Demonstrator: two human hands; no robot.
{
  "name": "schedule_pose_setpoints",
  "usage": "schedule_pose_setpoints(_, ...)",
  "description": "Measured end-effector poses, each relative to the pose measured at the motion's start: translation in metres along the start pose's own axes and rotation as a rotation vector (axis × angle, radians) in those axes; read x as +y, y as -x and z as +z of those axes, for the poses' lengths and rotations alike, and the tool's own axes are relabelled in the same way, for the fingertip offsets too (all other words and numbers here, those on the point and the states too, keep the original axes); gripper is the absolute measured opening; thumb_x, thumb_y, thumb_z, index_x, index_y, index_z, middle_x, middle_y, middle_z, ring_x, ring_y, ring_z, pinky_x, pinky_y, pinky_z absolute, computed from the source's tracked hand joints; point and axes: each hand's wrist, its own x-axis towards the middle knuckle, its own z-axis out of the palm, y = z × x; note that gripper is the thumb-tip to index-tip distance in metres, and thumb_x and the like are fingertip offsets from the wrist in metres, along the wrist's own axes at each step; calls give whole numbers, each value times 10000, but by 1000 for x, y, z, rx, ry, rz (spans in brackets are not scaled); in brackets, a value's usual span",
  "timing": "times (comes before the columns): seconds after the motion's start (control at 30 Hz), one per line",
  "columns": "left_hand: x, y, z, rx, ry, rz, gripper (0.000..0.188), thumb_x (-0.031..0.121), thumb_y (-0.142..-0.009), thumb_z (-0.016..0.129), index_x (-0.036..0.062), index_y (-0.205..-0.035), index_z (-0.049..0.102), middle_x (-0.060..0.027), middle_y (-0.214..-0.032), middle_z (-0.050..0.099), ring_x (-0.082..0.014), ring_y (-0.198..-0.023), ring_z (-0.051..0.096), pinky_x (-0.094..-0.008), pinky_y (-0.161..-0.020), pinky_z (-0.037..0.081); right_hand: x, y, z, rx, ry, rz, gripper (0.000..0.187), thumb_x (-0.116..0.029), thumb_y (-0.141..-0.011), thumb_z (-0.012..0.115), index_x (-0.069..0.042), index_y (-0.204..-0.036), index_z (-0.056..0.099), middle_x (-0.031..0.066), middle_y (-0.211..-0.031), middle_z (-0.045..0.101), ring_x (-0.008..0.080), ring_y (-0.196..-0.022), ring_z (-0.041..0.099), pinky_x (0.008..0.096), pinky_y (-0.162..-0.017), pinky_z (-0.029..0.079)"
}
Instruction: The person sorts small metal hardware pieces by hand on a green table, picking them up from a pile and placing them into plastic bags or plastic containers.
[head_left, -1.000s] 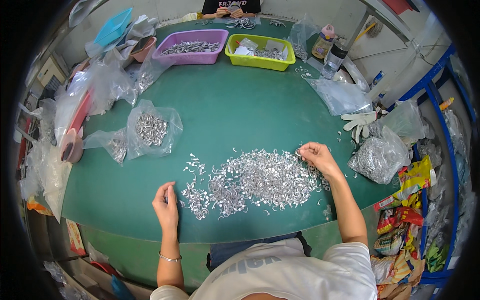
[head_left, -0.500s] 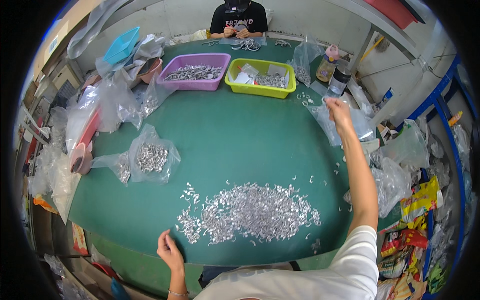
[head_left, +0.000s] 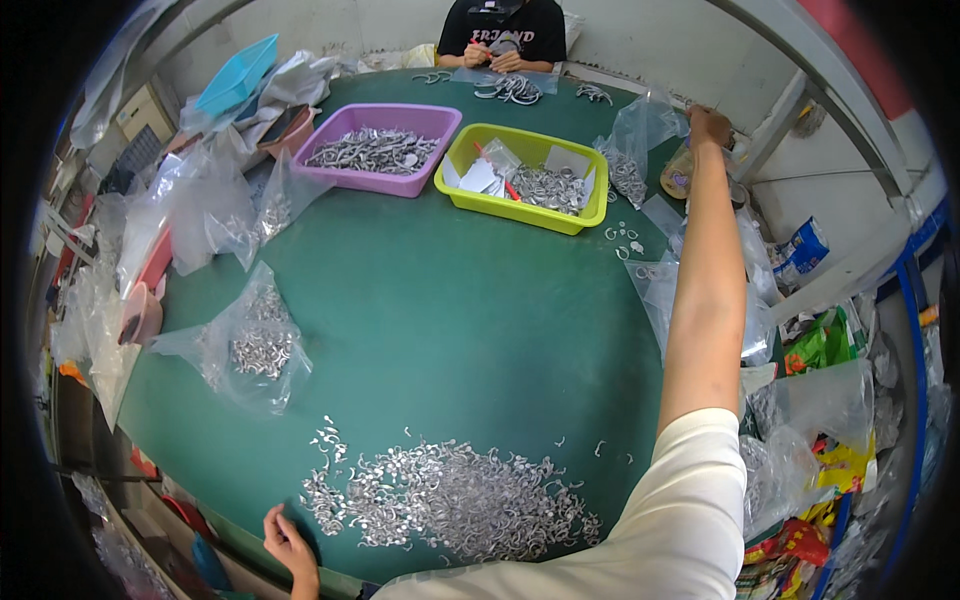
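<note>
My right arm stretches far over the table, and my right hand (head_left: 710,126) is at the top of a clear bottle (head_left: 676,173) with yellowish contents. The hand hides the bottle's lid, and its fingers are too covered to show whether they grip it. At the near left edge rests my left hand (head_left: 287,545), empty, its fingers loosely bent and apart. Beside it spreads a wide heap of small silvery curved metal pieces (head_left: 460,500) on the green table (head_left: 450,330). A clear plastic bag (head_left: 262,345) of similar pieces lies further left.
A purple tray (head_left: 445,160) and a yellow-green tray (head_left: 520,212), both with metal pieces, stand towards the back. Across the table a person in black (head_left: 503,40) handles something small. Plastic bags (head_left: 205,215) crowd the left side. A metal post (head_left: 785,125) rises at the right.
My right hand has moved further away, from beside the black-lidded jar to the bottle's top. The view has shifted forward, so the heap and my left hand appear lower.
</note>
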Motion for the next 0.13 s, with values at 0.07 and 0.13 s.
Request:
schedule_pose_setpoints(0.07,2,1,0,5,-20,-9,153,43,-942,451,-24,-972,585,53,-567,366,-24,-509,300,-213,-450,225,-5,0,5,-161,-124,-115,266,-284,-728,589,-61,-782,724,196,-861,675,323,-841,648,374,-790,495)
schedule_pose_setpoints(0.13,-2,2,0,-1,-26,-18,155,43,-941,454,-21,-986,587,52,-566,372,-23,-511,304,-207,-453,227,-10,3,6,-252,-181,-177,256,-275,-727,586,-65,-767,725,197,-858,675,326,-852,649,378,-800,495)
